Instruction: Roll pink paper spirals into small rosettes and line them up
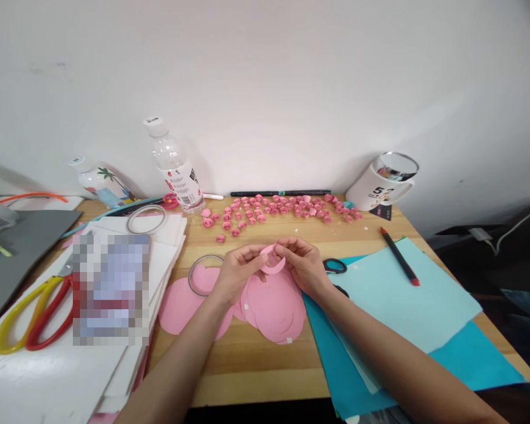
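Observation:
A curled pink paper strip bends into a loop between my two hands, above the wooden table. My left hand pinches its left side with thumb and fingers, and my right hand grips the right end the same way. Beneath them lies a pile of pink paper circles, with more pink circles to the left. A roll of tape rests on those left circles, partly behind my left hand. Beyond my hands, many small rolled pink paper roses are spread near the wall.
Black-handled scissors and blue paper sheets lie at right, with a red-tipped pen. A mug and a bottle stand at the back. Red-and-yellow scissors lie on white paper at left.

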The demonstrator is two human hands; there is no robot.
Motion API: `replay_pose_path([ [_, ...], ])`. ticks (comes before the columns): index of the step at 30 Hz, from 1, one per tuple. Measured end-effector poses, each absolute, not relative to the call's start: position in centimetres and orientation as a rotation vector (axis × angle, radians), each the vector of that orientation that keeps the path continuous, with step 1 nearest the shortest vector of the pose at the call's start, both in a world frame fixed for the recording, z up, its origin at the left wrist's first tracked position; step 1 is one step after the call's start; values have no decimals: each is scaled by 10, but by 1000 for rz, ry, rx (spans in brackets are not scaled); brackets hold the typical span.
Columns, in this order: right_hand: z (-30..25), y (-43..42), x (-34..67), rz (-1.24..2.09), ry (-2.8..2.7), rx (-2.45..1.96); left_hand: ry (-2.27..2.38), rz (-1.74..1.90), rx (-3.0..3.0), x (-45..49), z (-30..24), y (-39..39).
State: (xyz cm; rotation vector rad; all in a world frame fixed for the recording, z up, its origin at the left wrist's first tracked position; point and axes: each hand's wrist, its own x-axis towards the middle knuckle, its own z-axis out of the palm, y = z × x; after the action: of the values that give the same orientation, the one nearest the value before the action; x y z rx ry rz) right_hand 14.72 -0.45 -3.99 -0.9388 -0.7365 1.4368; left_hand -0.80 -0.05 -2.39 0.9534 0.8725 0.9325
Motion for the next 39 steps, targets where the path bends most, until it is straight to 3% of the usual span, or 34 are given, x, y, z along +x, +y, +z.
replay_pose_path([
  [39,-43,-6,148,1363,-862,-1018,963,907,936,-6,-21,-1],
])
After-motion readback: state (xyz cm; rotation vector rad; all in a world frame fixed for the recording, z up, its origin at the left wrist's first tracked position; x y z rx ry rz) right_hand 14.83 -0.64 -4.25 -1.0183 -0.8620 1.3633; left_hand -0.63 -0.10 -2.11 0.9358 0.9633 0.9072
